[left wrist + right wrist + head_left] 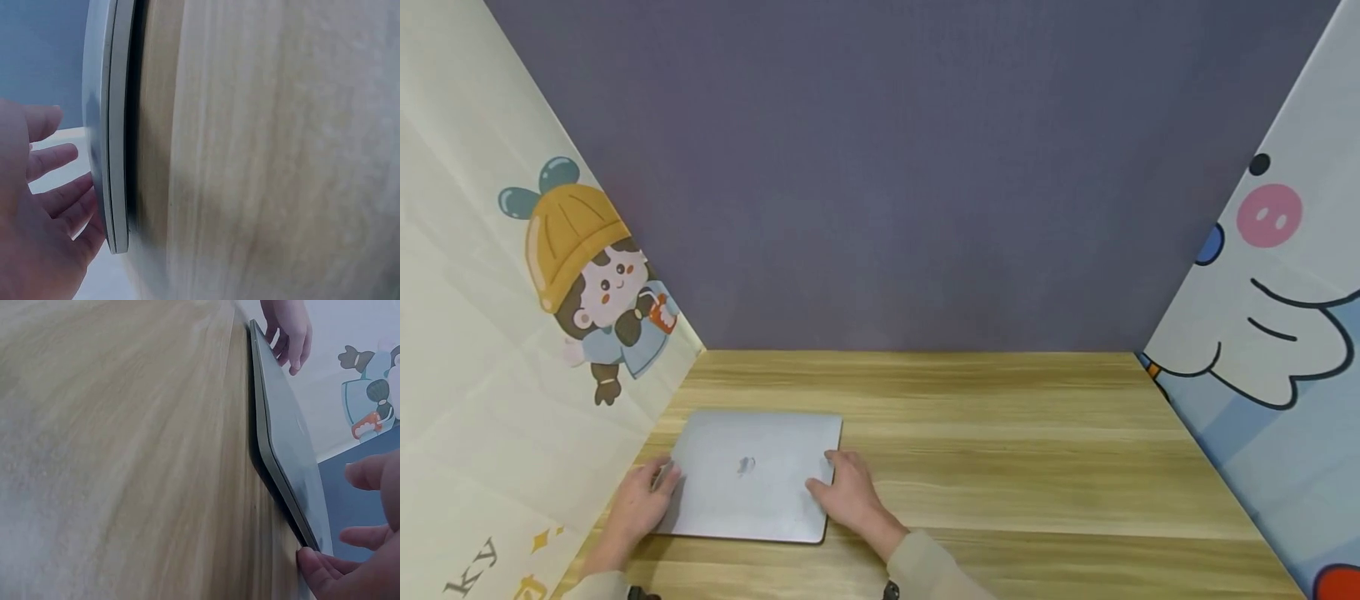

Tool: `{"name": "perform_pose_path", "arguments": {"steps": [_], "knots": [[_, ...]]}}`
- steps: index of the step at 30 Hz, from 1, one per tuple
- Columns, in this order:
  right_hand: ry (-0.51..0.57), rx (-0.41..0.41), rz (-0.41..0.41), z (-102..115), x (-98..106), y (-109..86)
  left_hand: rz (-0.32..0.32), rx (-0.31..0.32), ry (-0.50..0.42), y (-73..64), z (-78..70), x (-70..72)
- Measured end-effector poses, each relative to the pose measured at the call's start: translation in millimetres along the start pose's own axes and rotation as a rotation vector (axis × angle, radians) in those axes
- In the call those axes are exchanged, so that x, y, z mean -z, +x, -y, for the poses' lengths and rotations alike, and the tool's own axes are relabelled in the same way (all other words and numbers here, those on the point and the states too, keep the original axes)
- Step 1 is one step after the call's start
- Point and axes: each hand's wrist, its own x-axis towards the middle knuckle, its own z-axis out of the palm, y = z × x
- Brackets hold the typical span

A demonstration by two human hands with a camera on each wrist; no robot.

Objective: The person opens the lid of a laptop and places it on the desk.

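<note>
A closed silver laptop (760,500) with an apple logo on its lid lies flat on the wooden table (1037,467), left of the middle. At its left side is my left hand (643,496); in the left wrist view its lower fingers (78,209) reach the laptop's edge, while thumb and forefinger stand apart from the lid. My right hand (850,492) is at the opposite side. The right wrist view has its lower fingertips (310,559) touching the laptop's edge close to the tabletop, with the thumb raised off the lid.
A dark grey-blue panel (880,183) rises behind the table. To the left stands a cream sheet (467,333) with a cartoon child, close beside my left hand. Another printed sheet (1300,467) with a cartoon animal borders the right side.
</note>
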Motion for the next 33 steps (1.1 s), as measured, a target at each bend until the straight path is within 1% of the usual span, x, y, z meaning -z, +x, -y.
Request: {"name": "perform_pose_path", "arguments": {"steps": [4, 9, 15, 22, 28, 33], "knots": [[-0.003, -0.002, -0.022, 0.6, -5.3, 2.2, -0.018, -0.021, 0.031, 1.2, 0.2, -1.7], [-0.017, -0.038, -0.032, 0.7, -11.0, 4.2, -0.022, -0.016, 0.056, 1.9, 0.6, -3.6], [-0.043, -0.051, -0.062, -0.1, -14.8, 6.1, -0.021, -0.014, 0.065, 1.6, 4.9, -5.6], [-0.066, -0.076, -0.057, -2.0, -20.0, 7.5, 0.002, 0.045, 0.021, 5.0, 4.5, -7.9], [-0.070, -0.086, -0.046, -3.2, -21.3, 7.8, -0.013, 0.085, -0.007, 5.2, -2.8, -8.4], [-0.073, -0.080, -0.038, -2.7, -20.6, 7.6, -0.012, 0.106, -0.023, 4.7, -4.0, -8.0]]}}
